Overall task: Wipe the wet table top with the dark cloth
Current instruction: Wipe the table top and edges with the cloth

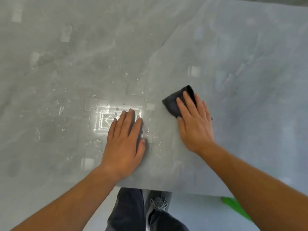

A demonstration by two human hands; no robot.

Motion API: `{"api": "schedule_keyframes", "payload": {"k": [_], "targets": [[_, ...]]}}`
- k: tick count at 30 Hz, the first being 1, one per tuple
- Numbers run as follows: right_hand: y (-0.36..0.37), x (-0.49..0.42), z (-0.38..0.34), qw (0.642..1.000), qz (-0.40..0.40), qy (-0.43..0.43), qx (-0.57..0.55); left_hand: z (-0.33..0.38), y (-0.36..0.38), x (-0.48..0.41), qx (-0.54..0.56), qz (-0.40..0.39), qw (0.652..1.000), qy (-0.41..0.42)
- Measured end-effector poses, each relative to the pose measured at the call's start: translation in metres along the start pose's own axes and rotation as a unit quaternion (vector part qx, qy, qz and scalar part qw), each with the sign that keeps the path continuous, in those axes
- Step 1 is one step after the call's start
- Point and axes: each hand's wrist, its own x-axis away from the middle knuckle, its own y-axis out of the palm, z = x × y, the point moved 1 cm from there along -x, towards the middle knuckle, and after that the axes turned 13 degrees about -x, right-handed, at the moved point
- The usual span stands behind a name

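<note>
- The dark cloth (176, 101) lay folded small under the fingers of the right hand (194, 123), which pressed it flat, fingers spread, not pinching.
- The left hand (124, 139) rested open and empty on the table (250, 114), among droplets (115, 82).
- The cloth looked soft, light and limp; it would likely bunch unless held down by a flat palm.
- Wet patches remained beyond and left of the left hand.

The table (233, 47) is pale grey with faint marbled streaks. The cloth (175, 102) is dark, perhaps charcoal. Trousers (126, 214) are dark blue, the shoe (158, 202) grey.
</note>
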Motion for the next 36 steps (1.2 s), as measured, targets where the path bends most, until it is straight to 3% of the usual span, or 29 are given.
{"api": "schedule_keyframes", "payload": {"k": [2,4,10,12,17,19,23,26,28,32,34,36], "targets": [[-0.006,-0.012,0.006,0.996,0.039,0.077,-0.024,-0.004,0.001,0.003,-0.014,-0.018,1.000,0.003],[0.006,-0.003,-0.010,0.993,0.054,0.099,-0.019,-0.010,0.002,0.003,-0.021,-0.033,0.999,0.009],[0.038,0.079,-0.041,0.996,-0.046,-0.078,0.027,-0.014,0.003,0.004,0.007,-0.032,0.999,0.014],[0.030,0.072,-0.029,0.995,-0.046,-0.089,0.028,-0.013,0.004,0.004,0.024,-0.038,0.999,0.009],[0.022,0.036,-0.027,0.990,0.069,0.115,-0.036,-0.018,0.009,0.006,0.043,-0.042,0.998,0.024],[0.034,0.045,-0.046,0.985,0.085,0.143,-0.039,-0.023,0.009,0.011,0.049,-0.032,0.998,0.031],[0.061,0.112,-0.079,1.000,-0.003,-0.003,0.007,-0.035,0.010,0.030,0.031,-0.014,0.999,0.033],[0.056,0.128,-0.063,0.994,-0.052,-0.090,0.024,-0.043,0.016,0.047,-0.001,-0.026,0.999,0.042],[0.045,0.117,-0.048,0.999,-0.019,-0.050,0.003,-0.047,0.021,0.055,-0.016,-0.036,0.998,0.051],[0.044,0.102,-0.049,0.981,0.099,0.160,-0.048,-0.051,0.024,0.054,0.016,-0.026,0.999,0.039],[0.062,0.112,-0.071,0.976,0.114,0.180,-0.037,-0.052,0.024,0.053,0.033,-0.026,0.998,0.038],[0.082,0.133,-0.099,0.988,0.087,0.127,-0.023,-0.056,0.024,0.053,0.055,-0.030,0.997,0.043]]}}
